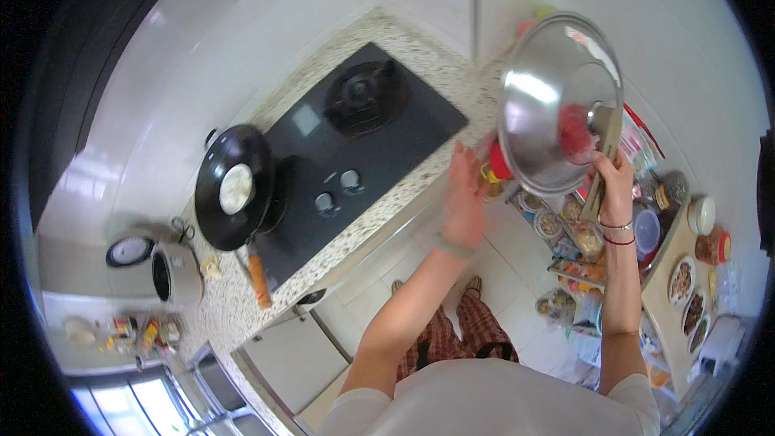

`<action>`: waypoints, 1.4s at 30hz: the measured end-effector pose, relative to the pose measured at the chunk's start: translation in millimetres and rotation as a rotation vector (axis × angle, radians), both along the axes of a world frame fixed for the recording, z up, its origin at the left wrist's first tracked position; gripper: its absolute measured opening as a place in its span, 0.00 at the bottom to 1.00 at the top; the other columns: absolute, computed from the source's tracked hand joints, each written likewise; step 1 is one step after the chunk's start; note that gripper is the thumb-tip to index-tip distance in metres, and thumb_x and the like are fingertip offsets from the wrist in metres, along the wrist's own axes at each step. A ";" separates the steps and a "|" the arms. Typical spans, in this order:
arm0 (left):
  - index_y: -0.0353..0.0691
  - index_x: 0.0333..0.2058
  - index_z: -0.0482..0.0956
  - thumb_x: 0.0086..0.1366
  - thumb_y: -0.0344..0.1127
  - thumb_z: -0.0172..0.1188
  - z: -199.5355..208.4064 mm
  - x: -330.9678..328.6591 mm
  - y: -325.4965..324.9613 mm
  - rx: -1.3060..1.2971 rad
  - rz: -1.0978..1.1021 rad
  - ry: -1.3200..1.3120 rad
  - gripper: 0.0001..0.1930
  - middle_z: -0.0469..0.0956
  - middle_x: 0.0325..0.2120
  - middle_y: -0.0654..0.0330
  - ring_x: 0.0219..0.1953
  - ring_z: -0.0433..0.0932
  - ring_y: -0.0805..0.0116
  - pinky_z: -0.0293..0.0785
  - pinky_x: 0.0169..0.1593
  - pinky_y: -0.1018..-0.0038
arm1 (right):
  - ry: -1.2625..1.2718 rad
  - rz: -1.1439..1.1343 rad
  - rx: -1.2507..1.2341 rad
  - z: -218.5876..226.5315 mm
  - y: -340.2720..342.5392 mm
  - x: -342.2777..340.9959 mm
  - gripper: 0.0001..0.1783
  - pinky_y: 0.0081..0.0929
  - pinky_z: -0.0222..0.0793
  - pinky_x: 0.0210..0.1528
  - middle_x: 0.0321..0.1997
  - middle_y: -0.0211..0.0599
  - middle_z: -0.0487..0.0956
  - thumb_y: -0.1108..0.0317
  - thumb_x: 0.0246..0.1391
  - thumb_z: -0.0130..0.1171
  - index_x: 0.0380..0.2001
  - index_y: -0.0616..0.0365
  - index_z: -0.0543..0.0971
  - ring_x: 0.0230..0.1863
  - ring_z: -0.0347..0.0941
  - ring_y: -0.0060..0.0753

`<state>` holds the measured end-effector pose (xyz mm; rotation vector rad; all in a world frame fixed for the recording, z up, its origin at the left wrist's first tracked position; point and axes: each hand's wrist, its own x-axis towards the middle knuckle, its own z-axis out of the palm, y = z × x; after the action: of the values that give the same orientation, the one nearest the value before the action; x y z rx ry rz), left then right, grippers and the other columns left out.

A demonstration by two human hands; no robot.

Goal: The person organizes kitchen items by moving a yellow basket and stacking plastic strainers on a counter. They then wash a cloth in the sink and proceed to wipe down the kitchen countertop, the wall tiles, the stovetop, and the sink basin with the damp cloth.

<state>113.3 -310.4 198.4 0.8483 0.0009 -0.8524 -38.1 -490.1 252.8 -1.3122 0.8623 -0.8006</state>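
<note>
My right hand (612, 186) is raised at the right, its fingers closed at the handle of a large domed steel lid (533, 125). The lid is tilted on edge, its shiny dome toward the left. A long, flat beige piece (611, 133) runs along the knob side by my fingers; I cannot tell whether it belongs to the lid. My left hand (463, 198) is blurred, fingers stretched upward and empty, just left of the lid's lower rim. A black wok (216, 222) with a wooden handle sits on the left of the hob, a round white thing (236, 189) inside it.
The black glass hob (311, 157) has two knobs and a bare rear burner (363, 93). A rice cooker (175, 273) with its lid up stands on the speckled counter (323, 274) at left. Jars, bags and bowls crowd a shelf unit (658, 299) at right.
</note>
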 end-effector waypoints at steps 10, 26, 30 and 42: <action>0.38 0.67 0.51 0.70 0.30 0.47 88.3 92.1 266.1 0.169 0.615 -0.472 0.28 0.53 0.67 0.60 0.66 0.53 0.72 0.47 0.66 0.76 | 0.097 0.707 -0.046 55.2 242.2 236.1 0.17 0.17 0.62 0.27 0.28 0.23 0.74 0.61 0.48 0.67 0.36 0.61 0.76 0.27 0.66 0.13; 0.36 0.66 0.51 0.69 0.42 0.50 23.6 246.5 455.0 0.258 0.694 -0.214 0.32 0.53 0.66 0.55 0.68 0.50 0.67 0.43 0.68 0.73 | 0.307 0.969 -0.261 -20.1 484.5 487.7 0.20 0.29 0.66 0.22 0.19 0.39 0.76 0.59 0.37 0.67 0.19 0.69 0.77 0.19 0.72 0.29; 0.36 0.66 0.51 0.69 0.43 0.51 14.5 261.4 457.2 0.248 0.664 -0.166 0.33 0.54 0.66 0.55 0.67 0.51 0.67 0.44 0.68 0.72 | 0.338 0.958 -0.252 -30.9 485.6 500.4 0.20 0.30 0.67 0.21 0.21 0.41 0.76 0.59 0.37 0.67 0.21 0.71 0.78 0.19 0.73 0.30; 0.39 0.65 0.57 0.70 0.40 0.49 1.4 265.9 469.6 0.225 0.639 -0.180 0.28 0.58 0.64 0.62 0.65 0.56 0.70 0.47 0.66 0.72 | 0.438 1.002 -0.144 -26.2 495.3 496.9 0.19 0.29 0.70 0.27 0.25 0.40 0.78 0.61 0.38 0.67 0.29 0.66 0.80 0.24 0.75 0.30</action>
<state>379.2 159.2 199.9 1.0526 0.2034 -0.1753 458.8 5.2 226.6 -1.8278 0.3641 0.2283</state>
